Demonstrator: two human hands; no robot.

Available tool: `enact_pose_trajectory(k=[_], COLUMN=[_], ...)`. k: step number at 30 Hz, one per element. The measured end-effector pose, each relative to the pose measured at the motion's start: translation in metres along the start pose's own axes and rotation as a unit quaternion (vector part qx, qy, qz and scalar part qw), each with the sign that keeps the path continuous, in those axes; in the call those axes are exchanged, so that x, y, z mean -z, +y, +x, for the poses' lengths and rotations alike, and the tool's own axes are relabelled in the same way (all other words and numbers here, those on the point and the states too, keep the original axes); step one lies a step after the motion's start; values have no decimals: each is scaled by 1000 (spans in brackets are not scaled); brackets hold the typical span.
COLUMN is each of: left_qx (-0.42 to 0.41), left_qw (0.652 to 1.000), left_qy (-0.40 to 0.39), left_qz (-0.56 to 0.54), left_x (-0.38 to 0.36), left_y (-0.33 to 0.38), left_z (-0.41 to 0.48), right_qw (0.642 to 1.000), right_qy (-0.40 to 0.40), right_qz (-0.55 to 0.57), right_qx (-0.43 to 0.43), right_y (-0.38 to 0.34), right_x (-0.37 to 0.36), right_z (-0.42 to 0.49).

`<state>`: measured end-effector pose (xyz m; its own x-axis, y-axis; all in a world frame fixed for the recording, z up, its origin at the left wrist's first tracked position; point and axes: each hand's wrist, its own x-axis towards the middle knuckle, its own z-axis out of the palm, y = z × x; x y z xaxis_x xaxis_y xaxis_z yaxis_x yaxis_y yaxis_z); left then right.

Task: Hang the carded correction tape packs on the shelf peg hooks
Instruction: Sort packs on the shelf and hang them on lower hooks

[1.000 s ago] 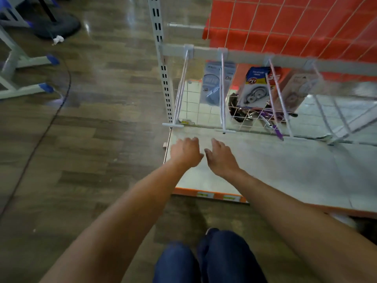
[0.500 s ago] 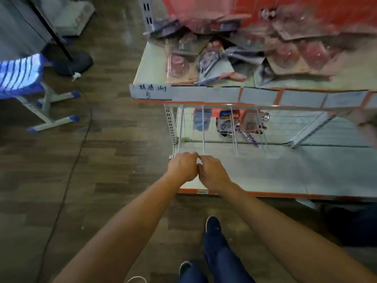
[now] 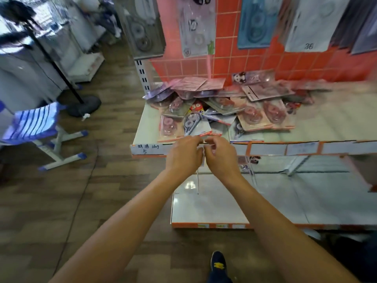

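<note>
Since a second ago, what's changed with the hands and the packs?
The left hand and right hand rose together from the lower peg hooks to the front of the pile of packs on the shelf above. Whether they grip one is unclear. The pile stayed put.

The panel (image 3: 255, 64) is showing orange-red with a pale grid, and the shelf (image 3: 146, 127) is showing off-white with an orange front edge. The piled packs (image 3: 253, 117) are showing mostly pink, while one hanging pack (image 3: 256, 23) is showing blue. The stool (image 3: 32, 123) is displaying blue and white stripes, the floor (image 3: 61, 201) brown wood grain, and the shoe (image 3: 218, 264) navy with a yellow mark.
</note>
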<state>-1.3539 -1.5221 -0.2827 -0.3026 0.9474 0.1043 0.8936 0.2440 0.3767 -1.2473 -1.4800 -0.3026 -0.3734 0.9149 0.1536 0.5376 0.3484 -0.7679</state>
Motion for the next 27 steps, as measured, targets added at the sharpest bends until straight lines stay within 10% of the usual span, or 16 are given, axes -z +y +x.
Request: enact_pose_trajectory(k=[12,27], left_qx=[43,24], left_qw=[997,998], left_qy=[64,62], left_qz=[17,-18], left_x=[-16,-18], left_y=[-9,-10], left_z=[38,39], right_qw=[992,983], right_qy=[-33,-46], right_qz=[-97,96], right_qx=[-79,-151], right_y=[9,22], right_x=[8,15], right_z=[62,78])
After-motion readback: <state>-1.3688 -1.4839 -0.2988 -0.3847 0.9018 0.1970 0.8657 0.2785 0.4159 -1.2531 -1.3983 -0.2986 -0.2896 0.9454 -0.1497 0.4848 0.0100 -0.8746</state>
